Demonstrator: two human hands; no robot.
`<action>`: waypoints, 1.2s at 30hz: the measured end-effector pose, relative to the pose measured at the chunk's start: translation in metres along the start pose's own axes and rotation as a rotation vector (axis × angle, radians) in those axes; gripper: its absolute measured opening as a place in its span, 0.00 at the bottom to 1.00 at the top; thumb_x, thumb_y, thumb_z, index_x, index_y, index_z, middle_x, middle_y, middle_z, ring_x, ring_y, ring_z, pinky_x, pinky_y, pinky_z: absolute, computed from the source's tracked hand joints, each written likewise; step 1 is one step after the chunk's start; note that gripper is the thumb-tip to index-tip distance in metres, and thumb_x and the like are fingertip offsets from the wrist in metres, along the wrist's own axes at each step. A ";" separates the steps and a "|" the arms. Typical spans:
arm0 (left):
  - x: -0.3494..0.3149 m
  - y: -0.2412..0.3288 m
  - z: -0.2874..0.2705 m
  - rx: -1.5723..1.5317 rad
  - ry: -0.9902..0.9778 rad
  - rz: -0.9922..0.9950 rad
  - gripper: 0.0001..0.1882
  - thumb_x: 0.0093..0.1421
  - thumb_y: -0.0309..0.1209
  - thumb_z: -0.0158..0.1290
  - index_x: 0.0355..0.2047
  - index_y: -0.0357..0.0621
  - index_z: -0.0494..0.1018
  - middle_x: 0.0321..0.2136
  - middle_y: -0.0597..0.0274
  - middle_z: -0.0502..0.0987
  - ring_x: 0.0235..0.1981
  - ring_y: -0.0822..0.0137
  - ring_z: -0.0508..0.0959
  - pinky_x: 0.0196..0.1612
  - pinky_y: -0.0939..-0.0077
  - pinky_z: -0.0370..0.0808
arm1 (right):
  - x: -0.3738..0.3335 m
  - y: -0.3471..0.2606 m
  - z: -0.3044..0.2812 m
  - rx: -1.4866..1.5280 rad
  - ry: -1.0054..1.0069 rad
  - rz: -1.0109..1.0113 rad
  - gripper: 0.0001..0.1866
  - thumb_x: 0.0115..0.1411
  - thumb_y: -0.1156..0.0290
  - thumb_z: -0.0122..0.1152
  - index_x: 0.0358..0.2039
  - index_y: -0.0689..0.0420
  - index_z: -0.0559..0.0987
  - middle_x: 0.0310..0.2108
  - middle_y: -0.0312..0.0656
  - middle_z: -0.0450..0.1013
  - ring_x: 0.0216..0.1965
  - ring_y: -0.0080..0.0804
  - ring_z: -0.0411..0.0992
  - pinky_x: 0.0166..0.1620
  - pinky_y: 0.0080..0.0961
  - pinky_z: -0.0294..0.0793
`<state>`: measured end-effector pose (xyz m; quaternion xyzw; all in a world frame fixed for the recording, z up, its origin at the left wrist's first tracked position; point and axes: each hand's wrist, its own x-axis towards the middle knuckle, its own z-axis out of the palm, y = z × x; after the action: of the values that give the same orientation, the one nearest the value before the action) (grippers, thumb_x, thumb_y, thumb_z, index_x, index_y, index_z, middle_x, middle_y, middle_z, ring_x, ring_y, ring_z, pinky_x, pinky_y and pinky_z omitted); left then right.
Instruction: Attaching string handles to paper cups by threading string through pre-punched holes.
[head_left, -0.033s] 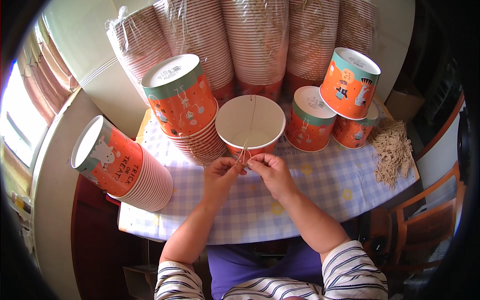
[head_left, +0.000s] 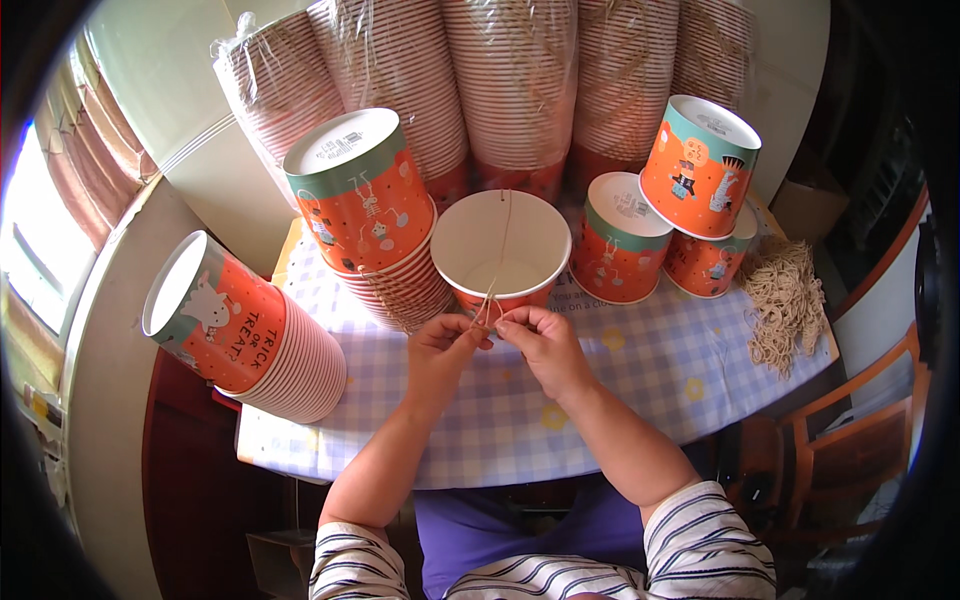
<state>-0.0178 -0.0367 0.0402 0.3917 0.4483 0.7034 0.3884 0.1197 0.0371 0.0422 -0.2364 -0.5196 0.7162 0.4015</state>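
Note:
An open paper bucket [head_left: 538,245] with a white inside and an orange outside stands upright before me. A thin tan string [head_left: 507,232] runs from a small hole near its far rim across the opening to the near rim. There it forms a loop or knot between my fingertips. My left hand [head_left: 438,352] is closed, pinching the string just below the near rim. Facing it, my right hand [head_left: 545,350] pinches the string too, its fingertips almost touching the left ones. The exact shape of the knot is too small to tell.
Nested upside-down buckets stand at the left [head_left: 250,340] and back left [head_left: 365,200]. Several more upside-down buckets [head_left: 700,170] are piled at the right, beside a heap of tan strings [head_left: 785,300]. Plastic-wrapped bucket stacks [head_left: 508,90] line the back. A checked cloth [head_left: 620,400] covers the table.

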 end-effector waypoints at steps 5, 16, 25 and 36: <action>0.002 -0.003 -0.004 -0.092 -0.018 -0.012 0.03 0.56 0.19 0.52 0.32 0.35 0.72 0.31 0.56 0.78 0.32 0.68 0.77 0.37 0.74 0.75 | 0.000 -0.002 0.002 -0.100 0.032 -0.050 0.07 0.57 0.71 0.60 0.29 0.63 0.79 0.26 0.32 0.74 0.28 0.14 0.67 0.32 0.14 0.67; -0.002 0.000 0.010 0.074 -0.061 0.019 0.12 0.57 0.23 0.56 0.42 0.35 0.72 0.35 0.65 0.77 0.34 0.77 0.75 0.38 0.84 0.72 | -0.002 -0.002 0.003 -0.339 0.083 -0.222 0.08 0.56 0.71 0.60 0.28 0.63 0.78 0.22 0.35 0.76 0.22 0.15 0.68 0.25 0.17 0.67; -0.003 0.000 0.007 0.166 0.016 0.025 0.04 0.58 0.23 0.55 0.34 0.37 0.74 0.27 0.70 0.76 0.27 0.83 0.71 0.30 0.89 0.68 | -0.005 -0.008 0.005 -0.368 0.071 -0.145 0.06 0.57 0.72 0.59 0.30 0.63 0.77 0.25 0.32 0.74 0.27 0.14 0.68 0.31 0.14 0.68; -0.003 0.005 0.013 0.099 -0.025 0.032 0.05 0.57 0.22 0.55 0.35 0.36 0.73 0.31 0.68 0.76 0.31 0.80 0.73 0.35 0.88 0.70 | -0.007 -0.012 0.007 -0.388 0.067 -0.153 0.06 0.57 0.73 0.60 0.29 0.62 0.76 0.25 0.31 0.73 0.26 0.13 0.67 0.29 0.13 0.66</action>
<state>-0.0058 -0.0363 0.0482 0.4260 0.4716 0.6815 0.3628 0.1225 0.0292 0.0547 -0.2931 -0.6505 0.5618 0.4187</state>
